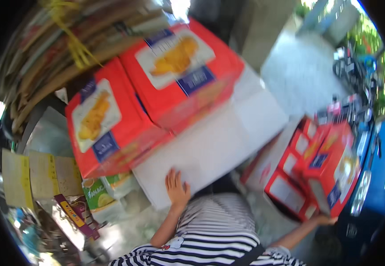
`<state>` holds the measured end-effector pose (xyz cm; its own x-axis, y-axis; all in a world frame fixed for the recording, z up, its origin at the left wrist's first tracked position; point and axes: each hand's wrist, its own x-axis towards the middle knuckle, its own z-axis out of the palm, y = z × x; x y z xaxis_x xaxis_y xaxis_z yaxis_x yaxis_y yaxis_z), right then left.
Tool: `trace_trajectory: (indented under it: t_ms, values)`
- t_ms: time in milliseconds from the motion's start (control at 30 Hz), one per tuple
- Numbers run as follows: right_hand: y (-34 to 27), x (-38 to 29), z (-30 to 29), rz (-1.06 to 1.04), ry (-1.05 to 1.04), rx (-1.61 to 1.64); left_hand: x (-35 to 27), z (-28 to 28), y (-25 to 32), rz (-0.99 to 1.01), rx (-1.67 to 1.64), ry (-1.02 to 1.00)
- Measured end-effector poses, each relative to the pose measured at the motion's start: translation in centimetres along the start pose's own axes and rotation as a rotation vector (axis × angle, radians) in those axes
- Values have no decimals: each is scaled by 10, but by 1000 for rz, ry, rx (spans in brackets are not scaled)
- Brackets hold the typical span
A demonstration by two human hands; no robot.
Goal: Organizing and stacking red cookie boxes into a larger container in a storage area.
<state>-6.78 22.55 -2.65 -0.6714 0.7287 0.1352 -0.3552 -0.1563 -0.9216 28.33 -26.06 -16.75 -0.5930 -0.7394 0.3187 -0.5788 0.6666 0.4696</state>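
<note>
My left hand (177,189) lies flat, fingers a little apart, on a white cardboard surface (209,146). Two large red food boxes (182,66) with pictures of golden fried food stand side by side on that surface, beyond the hand. To my right is an open carton (265,166) with several red-and-white packs inside. Another red food box (332,173) sits tilted at the carton's right side. My right hand (325,219) is under its lower corner and grips it there, its fingers partly hidden and blurred.
Flattened cardboard (79,50) tied with yellow twine is stacked at upper left. Yellow-edged cartons (42,176), a green pack (99,196) and a purple box (77,217) stand at left. A blue vehicle (372,189) borders the right, with motorcycles (352,73) beyond.
</note>
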Motion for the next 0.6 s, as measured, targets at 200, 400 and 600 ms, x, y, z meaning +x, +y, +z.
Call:
trace_trajectory:
  t_ms: [200,400,600]
  values:
    - [-11,-6,14,-76,65,-152,-7,5,-5,-57,66,-119]
    - [-15,-7,20,-209,91,-313,-3,0,-3,-49,117,-183]
    - [-18,-1,20,-248,140,-310,-4,2,-1,-70,124,-173]
